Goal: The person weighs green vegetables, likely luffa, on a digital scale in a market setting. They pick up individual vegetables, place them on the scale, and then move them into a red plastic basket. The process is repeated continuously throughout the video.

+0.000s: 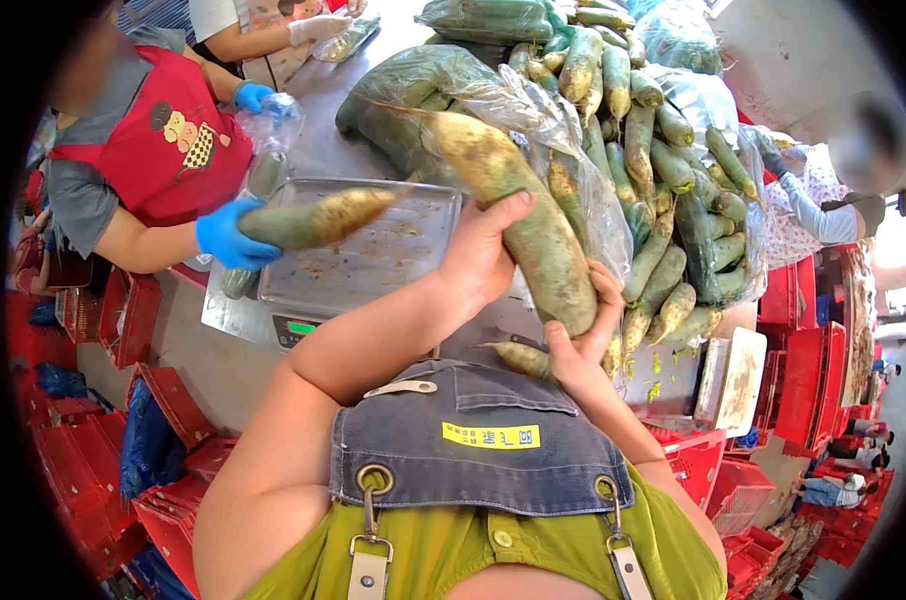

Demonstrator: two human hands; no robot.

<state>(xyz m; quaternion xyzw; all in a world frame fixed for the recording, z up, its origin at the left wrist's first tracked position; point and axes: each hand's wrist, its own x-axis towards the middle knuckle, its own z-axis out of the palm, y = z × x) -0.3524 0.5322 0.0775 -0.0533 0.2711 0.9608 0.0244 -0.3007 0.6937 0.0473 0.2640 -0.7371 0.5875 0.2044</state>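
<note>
A large green radish (518, 220), pale and soil-stained toward its thin root end, is tilted in front of my chest. My left hand (481, 250) is wrapped round its middle, thumb on top. My right hand (585, 340) cups its thick lower end between thumb and fingers. Behind and left of it is a weighing scale (373, 265) with a dirt-specked tray and a lit green display. Over that tray, a co-worker's blue-gloved hand (238, 235) holds another green radish (318, 220). A smaller radish (521, 358) lies on the table close to my apron.
To the right, many green radishes (663, 160) are heaped in and around clear plastic bags (598, 170). Red crates (808, 385) stand on both sides of the metal table (318, 110). Other people work at the far left and far right. A white board (738, 380) leans at the table's right end.
</note>
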